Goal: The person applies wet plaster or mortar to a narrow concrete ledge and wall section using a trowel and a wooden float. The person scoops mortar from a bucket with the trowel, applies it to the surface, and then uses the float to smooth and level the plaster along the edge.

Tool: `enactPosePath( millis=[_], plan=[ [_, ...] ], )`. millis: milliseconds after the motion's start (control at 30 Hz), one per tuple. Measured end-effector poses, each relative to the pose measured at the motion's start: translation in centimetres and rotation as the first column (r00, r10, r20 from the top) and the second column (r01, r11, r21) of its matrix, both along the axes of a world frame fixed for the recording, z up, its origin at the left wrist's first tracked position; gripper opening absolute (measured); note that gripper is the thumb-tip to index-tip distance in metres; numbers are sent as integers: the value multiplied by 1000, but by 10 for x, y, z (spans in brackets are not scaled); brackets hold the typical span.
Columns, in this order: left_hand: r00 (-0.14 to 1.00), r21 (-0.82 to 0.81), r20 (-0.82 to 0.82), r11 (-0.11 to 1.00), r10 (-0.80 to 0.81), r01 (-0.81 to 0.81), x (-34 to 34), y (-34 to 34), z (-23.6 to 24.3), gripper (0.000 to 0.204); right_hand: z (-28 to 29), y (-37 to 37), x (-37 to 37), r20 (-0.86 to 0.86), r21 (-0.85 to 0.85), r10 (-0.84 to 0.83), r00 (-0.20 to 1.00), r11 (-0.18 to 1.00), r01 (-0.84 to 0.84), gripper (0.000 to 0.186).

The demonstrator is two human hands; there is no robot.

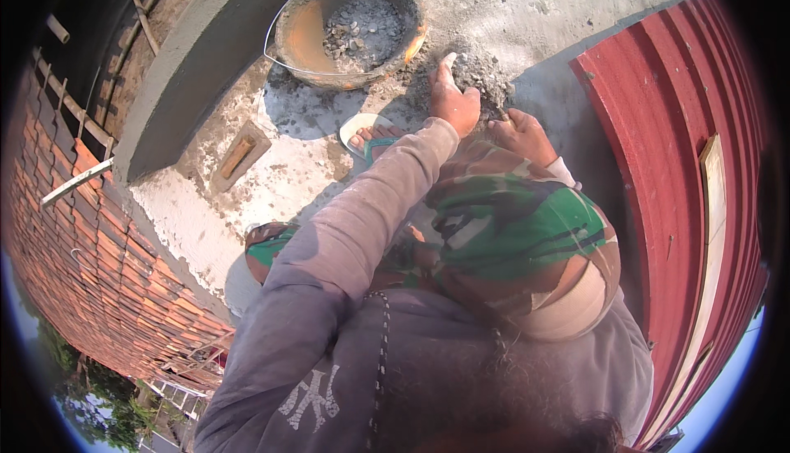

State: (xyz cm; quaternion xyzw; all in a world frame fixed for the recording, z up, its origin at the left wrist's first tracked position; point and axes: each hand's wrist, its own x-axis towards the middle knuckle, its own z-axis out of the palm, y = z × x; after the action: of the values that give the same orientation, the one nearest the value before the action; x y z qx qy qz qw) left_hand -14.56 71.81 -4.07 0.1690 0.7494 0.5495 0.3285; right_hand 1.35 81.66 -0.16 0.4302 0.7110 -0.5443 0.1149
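A small heap of crumbly grey mortar (487, 77) lies on the concrete just beyond my hands. My left hand (455, 105) is at the heap's left edge, its forefinger stretched forward and its thumb apart; nothing shows in its grasp. Close to the heap's near right side, my right hand (527, 137) is closed with its fingers curled. A small end pokes out by its fingertips, but what it grips is too hidden to name. Left of the heap stands a round bucket (339, 80) with a wire handle and some grey mortar inside.
A wooden float (239, 157) rests on the concrete left of my sandalled foot (370, 134). A low rendered wall (177, 95) curves along the left, above a tiled roof (107, 264). Red corrugated sheeting (658, 124) borders the right, with a wooden strip (714, 206) on it.
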Motion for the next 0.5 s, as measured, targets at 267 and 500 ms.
enactPosePath(
  millis=[267, 500],
  plan=[
    [965, 308, 137, 916, 222, -255, -92, -19, 81, 64, 126, -7, -102, -131, 340, 363, 923, 890, -302, 39],
    [968, 359, 103, 899, 229, -251, -128, -107, 113, 61, 37, 17, -90, -223, 659, 293, 930, 748, -78, 37]
  ],
)
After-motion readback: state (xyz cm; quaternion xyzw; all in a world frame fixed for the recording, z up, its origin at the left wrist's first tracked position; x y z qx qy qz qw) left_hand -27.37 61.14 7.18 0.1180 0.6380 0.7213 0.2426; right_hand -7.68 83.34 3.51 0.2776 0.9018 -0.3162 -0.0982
